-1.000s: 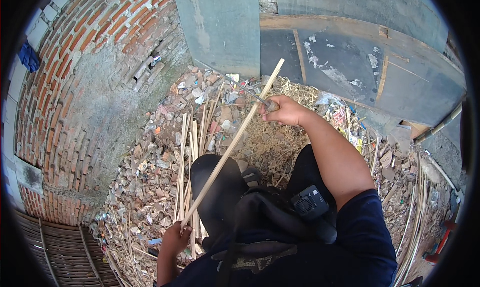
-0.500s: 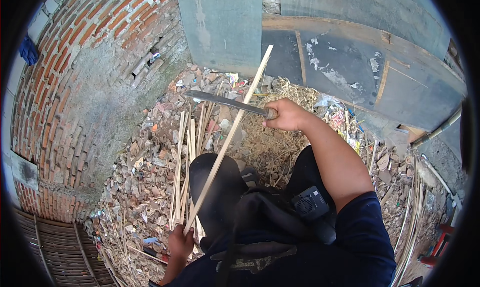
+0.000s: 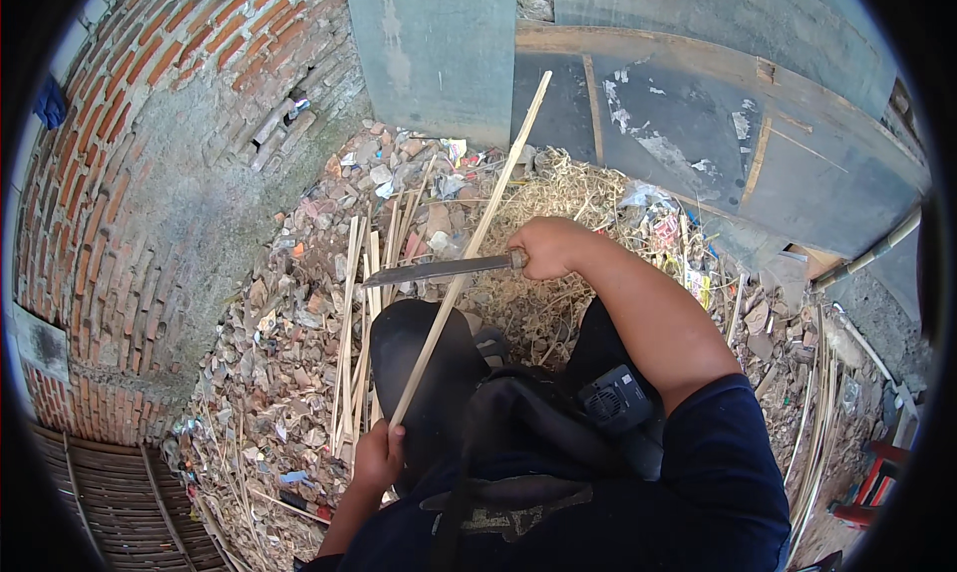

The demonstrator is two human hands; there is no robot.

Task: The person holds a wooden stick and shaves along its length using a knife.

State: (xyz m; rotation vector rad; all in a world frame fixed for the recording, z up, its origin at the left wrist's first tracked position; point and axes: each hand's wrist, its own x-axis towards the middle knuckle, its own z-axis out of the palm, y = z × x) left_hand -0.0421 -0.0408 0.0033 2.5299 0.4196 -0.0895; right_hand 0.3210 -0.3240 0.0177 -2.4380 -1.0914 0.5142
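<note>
My left hand (image 3: pixel 379 454) is closed round the near end of a long pale bamboo strip (image 3: pixel 485 222), which slants away over my left knee, its far end up and to the right. In my right hand (image 3: pixel 548 248) is the handle of a machete (image 3: pixel 429 271), gripped in a fist. The dark blade points left and crosses the strip a little beyond my knee; whether it touches the strip I cannot tell. Several more bamboo strips (image 3: pixel 348 313) lie on the rubble just left of my left leg.
Broken brick and stone rubble (image 3: pixel 269 373) covers the ground, with dry plant scraps (image 3: pixel 578 188) ahead. A brick wall (image 3: pixel 150 203) rises on the left and dark panels (image 3: pixel 678 124) stand in front. Long strips (image 3: pixel 819 413) and a red object (image 3: pixel 877 482) lie at right.
The machete has come down along the strip toward me, its blade tip swinging nearer. My left hand has shifted slightly up and right with the strip.
</note>
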